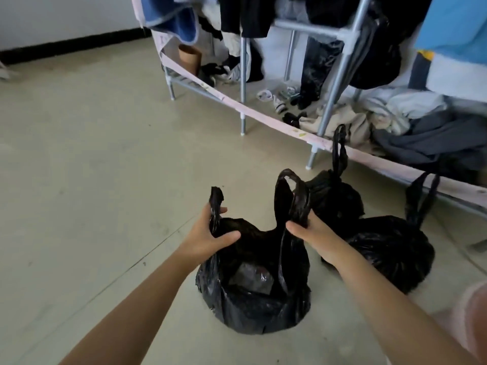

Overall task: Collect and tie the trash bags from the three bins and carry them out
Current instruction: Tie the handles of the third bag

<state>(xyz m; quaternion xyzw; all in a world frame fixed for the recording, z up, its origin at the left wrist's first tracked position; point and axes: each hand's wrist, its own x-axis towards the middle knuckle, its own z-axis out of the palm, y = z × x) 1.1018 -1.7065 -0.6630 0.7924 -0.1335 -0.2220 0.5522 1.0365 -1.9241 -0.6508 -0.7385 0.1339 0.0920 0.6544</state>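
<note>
Showing the head view: an open black trash bag (253, 293) stands on the floor (92, 180) at lower centre of the frame, its mouth spread so that crumpled plastic inside is visible. The left hand (208, 238) grips the bag's left handle (216, 206), fingers and thumb curled round it. The right hand (313, 233) grips the right handle loop (292, 196), fingers closed on the gathered plastic. Two tied black trash bags lie to the right: one (334, 196) just behind the right hand, its knotted handles upright, and a larger one (390, 254) at right centre, touching the first. A metal clothes rack (334, 83) with hanging garments, shoes and piled clothing fills the upper right.
</note>
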